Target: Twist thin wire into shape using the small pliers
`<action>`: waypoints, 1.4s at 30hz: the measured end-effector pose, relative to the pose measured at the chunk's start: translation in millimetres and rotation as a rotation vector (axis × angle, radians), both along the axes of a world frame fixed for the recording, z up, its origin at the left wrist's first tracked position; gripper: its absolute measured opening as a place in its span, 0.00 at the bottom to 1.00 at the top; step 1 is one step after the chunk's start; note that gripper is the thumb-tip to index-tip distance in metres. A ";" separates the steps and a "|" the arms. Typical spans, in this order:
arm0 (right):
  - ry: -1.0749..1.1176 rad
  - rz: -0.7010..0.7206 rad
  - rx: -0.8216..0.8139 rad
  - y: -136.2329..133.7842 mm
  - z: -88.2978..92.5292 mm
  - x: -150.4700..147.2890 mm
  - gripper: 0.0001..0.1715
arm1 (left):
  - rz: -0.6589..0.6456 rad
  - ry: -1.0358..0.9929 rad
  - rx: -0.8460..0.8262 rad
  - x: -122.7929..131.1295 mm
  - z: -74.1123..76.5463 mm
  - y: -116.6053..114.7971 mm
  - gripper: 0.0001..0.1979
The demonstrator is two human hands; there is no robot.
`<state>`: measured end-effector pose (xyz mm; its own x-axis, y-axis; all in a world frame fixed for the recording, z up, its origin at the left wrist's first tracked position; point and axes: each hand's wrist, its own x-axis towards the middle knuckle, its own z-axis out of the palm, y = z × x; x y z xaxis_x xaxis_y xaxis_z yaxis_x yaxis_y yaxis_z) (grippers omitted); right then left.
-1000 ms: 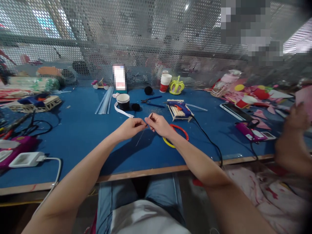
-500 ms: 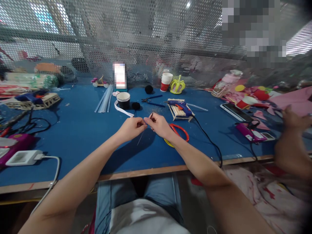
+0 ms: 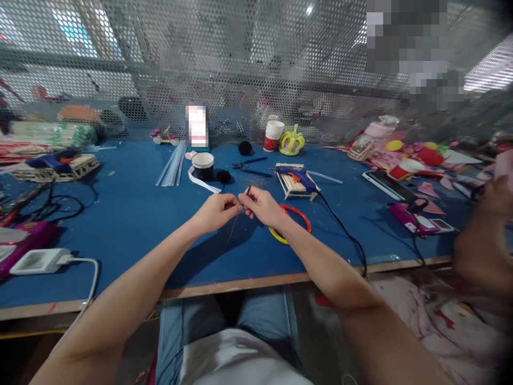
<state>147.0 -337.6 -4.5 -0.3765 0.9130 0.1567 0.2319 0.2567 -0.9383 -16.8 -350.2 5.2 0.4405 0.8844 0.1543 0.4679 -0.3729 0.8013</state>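
Your left hand (image 3: 217, 210) and right hand (image 3: 261, 206) meet on the near side of the round black tub (image 3: 203, 170), slightly to its right, the fingers of both pinched around a thin wire (image 3: 232, 230) whose straight pale end slants below them; a dark tip (image 3: 248, 189) pokes above your right fingers, and the detail between is too small to read. A fuzzy black yarn ball (image 3: 223, 176) sits just right of the tub, a flat white ribbon (image 3: 205, 185) curls past its near side, smooth translucent sticks (image 3: 171, 168) lie left of it, and a blue plastic glue gun (image 3: 298, 178) rests on a slatted wooden rack (image 3: 287, 186) farther right
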 end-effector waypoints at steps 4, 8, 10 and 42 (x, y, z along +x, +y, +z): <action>-0.006 -0.020 0.016 -0.5 -1.4 -2.5 0.20 | 0.013 0.032 0.030 0.8 -0.3 -0.3 0.12; -0.019 -0.035 0.044 -1.2 -1.1 -4.3 0.20 | 0.012 0.019 0.017 1.0 -0.3 -1.3 0.12; -0.028 -0.036 0.057 -1.6 -1.1 -4.8 0.20 | 0.019 0.021 0.012 0.9 -0.9 -1.4 0.12; 0.063 -0.023 0.015 -1.5 4.6 1.1 0.20 | -0.025 -0.132 -0.114 -3.2 4.3 -1.6 0.12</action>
